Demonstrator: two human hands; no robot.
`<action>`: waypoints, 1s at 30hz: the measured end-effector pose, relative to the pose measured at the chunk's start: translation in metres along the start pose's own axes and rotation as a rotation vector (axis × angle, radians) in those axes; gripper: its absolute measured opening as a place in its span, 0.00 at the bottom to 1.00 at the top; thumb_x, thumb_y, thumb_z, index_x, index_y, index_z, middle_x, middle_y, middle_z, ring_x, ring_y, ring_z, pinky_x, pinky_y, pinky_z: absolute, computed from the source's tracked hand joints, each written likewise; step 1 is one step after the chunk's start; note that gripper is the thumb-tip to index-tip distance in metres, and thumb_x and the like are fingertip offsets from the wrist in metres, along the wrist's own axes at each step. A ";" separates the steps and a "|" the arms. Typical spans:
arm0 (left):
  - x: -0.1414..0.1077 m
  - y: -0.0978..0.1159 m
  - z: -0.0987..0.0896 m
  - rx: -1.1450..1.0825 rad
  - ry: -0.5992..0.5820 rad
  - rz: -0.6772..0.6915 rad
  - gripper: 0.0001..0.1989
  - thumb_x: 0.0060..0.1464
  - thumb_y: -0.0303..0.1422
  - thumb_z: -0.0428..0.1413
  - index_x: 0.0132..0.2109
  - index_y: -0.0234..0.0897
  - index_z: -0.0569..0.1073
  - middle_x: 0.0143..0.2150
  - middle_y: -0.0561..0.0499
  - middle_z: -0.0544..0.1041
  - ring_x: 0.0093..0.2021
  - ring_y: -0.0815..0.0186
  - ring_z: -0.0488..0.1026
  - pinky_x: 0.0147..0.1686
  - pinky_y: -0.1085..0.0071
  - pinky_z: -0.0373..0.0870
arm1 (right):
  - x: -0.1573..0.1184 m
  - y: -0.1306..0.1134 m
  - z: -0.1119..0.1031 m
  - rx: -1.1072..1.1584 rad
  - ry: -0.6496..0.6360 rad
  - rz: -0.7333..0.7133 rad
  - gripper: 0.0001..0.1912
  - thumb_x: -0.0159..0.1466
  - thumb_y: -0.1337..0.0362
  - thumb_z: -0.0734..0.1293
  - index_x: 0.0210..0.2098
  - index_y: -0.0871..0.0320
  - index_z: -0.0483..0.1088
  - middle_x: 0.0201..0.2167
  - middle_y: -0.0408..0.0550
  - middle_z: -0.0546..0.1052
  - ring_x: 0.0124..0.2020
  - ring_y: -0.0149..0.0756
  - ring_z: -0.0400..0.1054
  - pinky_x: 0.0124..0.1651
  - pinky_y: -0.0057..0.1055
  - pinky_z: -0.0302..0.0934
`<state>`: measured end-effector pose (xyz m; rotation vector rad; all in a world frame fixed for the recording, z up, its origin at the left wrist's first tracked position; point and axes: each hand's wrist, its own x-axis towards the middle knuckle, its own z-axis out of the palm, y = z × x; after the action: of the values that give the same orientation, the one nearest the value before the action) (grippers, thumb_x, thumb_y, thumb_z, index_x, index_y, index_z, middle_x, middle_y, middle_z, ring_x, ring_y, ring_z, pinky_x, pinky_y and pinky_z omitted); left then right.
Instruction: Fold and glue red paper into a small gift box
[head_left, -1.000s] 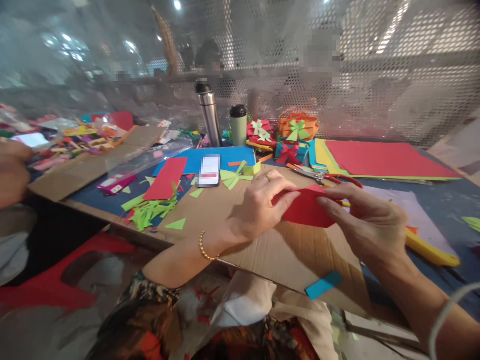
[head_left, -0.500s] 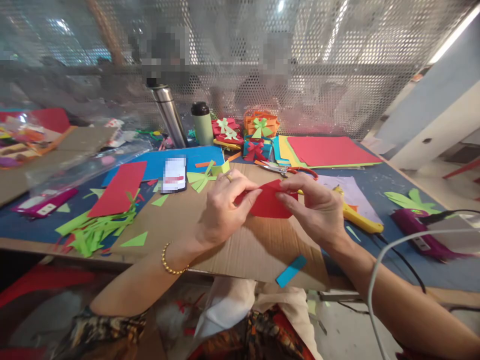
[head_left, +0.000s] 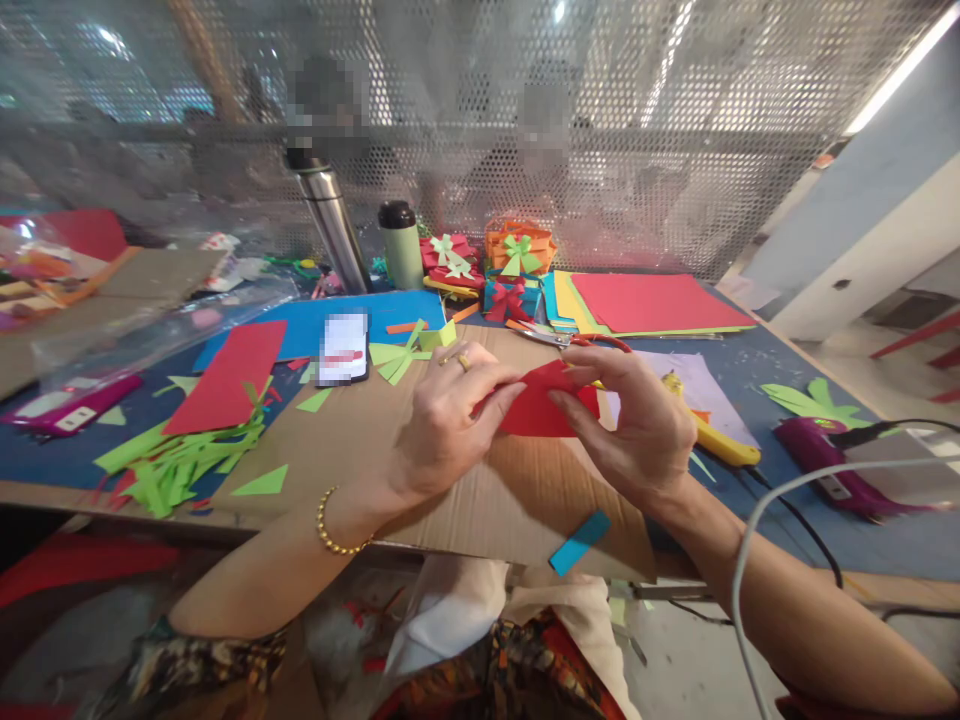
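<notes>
Pinching red paper point(head_left: 536, 408) with left hand point(head_left: 451, 420) and right hand point(head_left: 641, 420)

Scissors point(head_left: 556, 340) behind paper point(head_left: 534, 408); apparently on cardboard point(head_left: 502, 510)

Indoor light is moderate, with a bright strip point(head_left: 904, 73) at upper right; soft shadows darken the cardboard point(head_left: 480, 525) below the held red paper point(head_left: 534, 410). Wide-angle stretch smears the edges — the background mesh point(head_left: 645, 215) looks hazy, with 2 areas there pixelated.
</notes>
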<state>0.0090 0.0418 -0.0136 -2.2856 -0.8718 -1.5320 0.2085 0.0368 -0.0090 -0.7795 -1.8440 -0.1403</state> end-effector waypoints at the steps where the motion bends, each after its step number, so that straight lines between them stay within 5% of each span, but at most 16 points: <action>1: 0.000 0.000 0.000 -0.004 0.000 0.002 0.02 0.67 0.29 0.60 0.42 0.38 0.77 0.35 0.52 0.80 0.37 0.65 0.77 0.43 0.66 0.73 | 0.000 0.001 0.000 0.000 0.009 -0.016 0.11 0.67 0.70 0.70 0.48 0.51 0.74 0.33 0.43 0.83 0.33 0.39 0.79 0.42 0.38 0.73; 10: 0.000 0.001 -0.001 -0.007 -0.030 -0.025 0.03 0.67 0.28 0.59 0.43 0.37 0.77 0.36 0.51 0.80 0.38 0.64 0.77 0.43 0.65 0.72 | 0.000 0.001 -0.001 -0.007 -0.008 -0.071 0.19 0.67 0.72 0.68 0.55 0.50 0.74 0.34 0.43 0.82 0.35 0.39 0.78 0.43 0.39 0.71; 30: 0.002 0.006 0.001 -0.002 -0.011 -0.005 0.10 0.71 0.34 0.56 0.40 0.38 0.79 0.32 0.52 0.78 0.35 0.66 0.74 0.42 0.65 0.70 | 0.002 0.002 -0.003 -0.080 -0.064 -0.256 0.16 0.68 0.72 0.66 0.54 0.53 0.72 0.33 0.46 0.79 0.32 0.38 0.71 0.37 0.38 0.60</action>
<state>0.0137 0.0385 -0.0117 -2.2973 -0.8794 -1.5243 0.2115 0.0380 -0.0063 -0.6050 -2.0042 -0.3583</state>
